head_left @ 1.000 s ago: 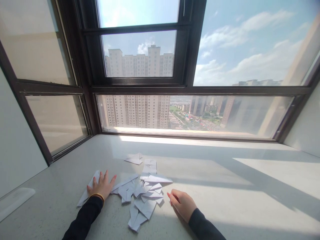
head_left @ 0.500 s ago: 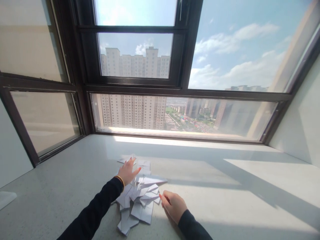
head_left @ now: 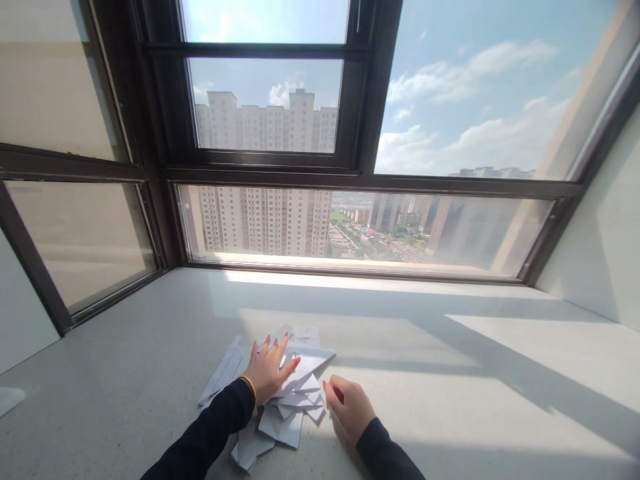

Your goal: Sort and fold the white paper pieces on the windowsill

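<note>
A heap of folded white paper pieces (head_left: 295, 417) lies on the pale stone windowsill (head_left: 450, 400) in front of me. My left hand (head_left: 270, 370) rests flat on top of the heap, fingers spread, a thin gold bangle at the wrist. My right hand (head_left: 347, 408) sits at the heap's right edge with its fingers curled inward, touching the nearest papers; whether it holds one I cannot make out. A long folded piece (head_left: 220, 380) sticks out at the heap's left side.
A large dark-framed window (head_left: 360, 173) runs along the sill's far edge and left side, with tower blocks outside. Bright sun patches fall across the sill's right half. A white wall (head_left: 600, 253) closes the right end.
My left hand drew back toward me from the far papers and now lies flat on the heap. The scattered pieces are gathered closer. My right hand has barely moved.
</note>
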A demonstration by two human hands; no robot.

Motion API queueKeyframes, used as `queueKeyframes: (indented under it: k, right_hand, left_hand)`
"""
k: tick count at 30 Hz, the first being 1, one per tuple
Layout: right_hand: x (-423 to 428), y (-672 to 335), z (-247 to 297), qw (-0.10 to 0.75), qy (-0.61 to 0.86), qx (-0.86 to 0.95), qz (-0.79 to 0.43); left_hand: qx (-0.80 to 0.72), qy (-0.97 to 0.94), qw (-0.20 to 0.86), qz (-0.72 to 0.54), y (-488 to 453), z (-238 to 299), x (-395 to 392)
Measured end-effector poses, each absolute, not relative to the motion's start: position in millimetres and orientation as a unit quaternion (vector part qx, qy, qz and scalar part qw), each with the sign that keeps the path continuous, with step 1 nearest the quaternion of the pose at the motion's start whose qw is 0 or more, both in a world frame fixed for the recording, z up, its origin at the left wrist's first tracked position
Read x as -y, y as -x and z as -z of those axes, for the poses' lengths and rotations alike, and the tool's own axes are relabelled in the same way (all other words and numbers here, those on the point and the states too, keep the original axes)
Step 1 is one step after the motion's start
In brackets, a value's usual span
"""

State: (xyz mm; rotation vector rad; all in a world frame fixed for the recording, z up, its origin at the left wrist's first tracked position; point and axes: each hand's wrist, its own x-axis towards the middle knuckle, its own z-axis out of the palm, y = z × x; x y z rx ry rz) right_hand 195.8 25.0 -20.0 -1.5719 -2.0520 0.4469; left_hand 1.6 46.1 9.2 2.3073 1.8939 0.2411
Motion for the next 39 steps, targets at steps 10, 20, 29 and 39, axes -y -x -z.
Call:
queueKeyframes:
  k: [10,20,29,39]
  right_hand:
    - [-30,-201,15,0.382,0.51,0.769,-0.06]
    - [-41,-207,57,0.274,0.496,0.822,0.061]
    - [-57,-228,67,0.278,0.483,0.824,0.097]
    - [-48,-227,58,0.262,0.506,0.82,0.064]
  left_hand:
    - [-0.767,-0.635,0.045,-0.078,14,8,-12]
    - [-0.562,-0.763,0.06,-0.314,-11,9,-12]
    - [-0.569,-0.749,0.064,-0.334,-21,-4,6]
    - [-0.559,-0.754,0.146,-0.314,-19,1,4]
